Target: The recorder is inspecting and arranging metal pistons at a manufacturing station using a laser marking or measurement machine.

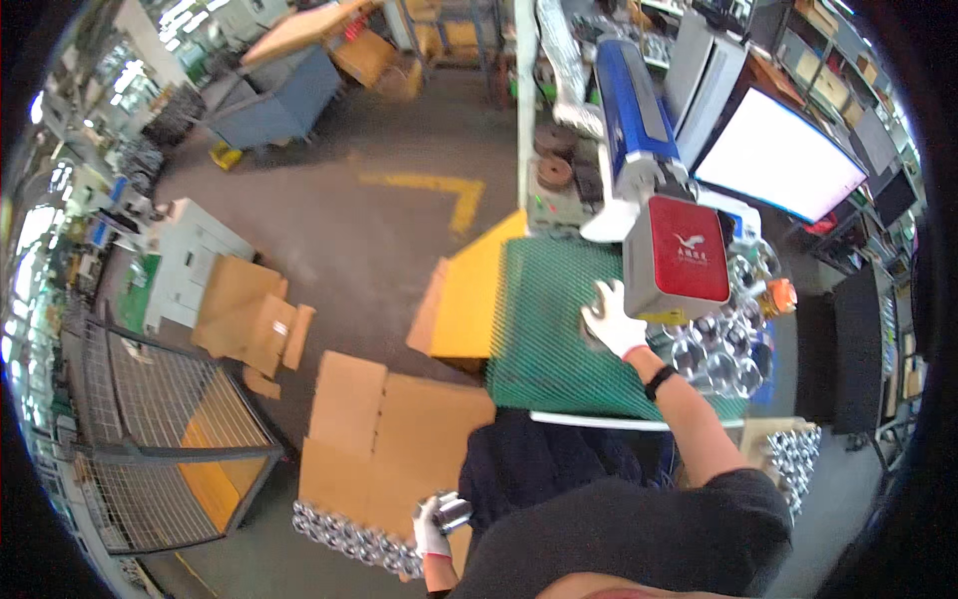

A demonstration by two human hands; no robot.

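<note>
A: Where is the metal cylinder?

B: In the left hand (430,535), low by the person's left side. The shiny cylinder (456,513) sticks out to the right of the white glove, toward the person's body.

A: How does it lie in the grip?

B: The fingers are closed around it. Its long axis seems to run mostly sideways, but it is too small to be sure of the exact tilt.

A: What is nearest to that hand?

B: The row of shiny metal parts (349,538) along the near edge of the cardboard (424,424). They lie just to the left of the glove, so the cylinder is on the far side of the hand from most of them.

A: And the right hand?

B: The right hand (615,321) is well apart from it, reaching forward over the green mat (544,290). Its fingers are bent over a small grey piece (591,333), partly hidden; I cannot tell whether they pinch it or only rest there.

A: Anything close by?

B: The red-fronted machine head (689,250) is just to its right, with a cluster of shiny cups (718,351) beyond. The left hand is clearly nearer the cardboard; the right, nearer the machine.
</note>
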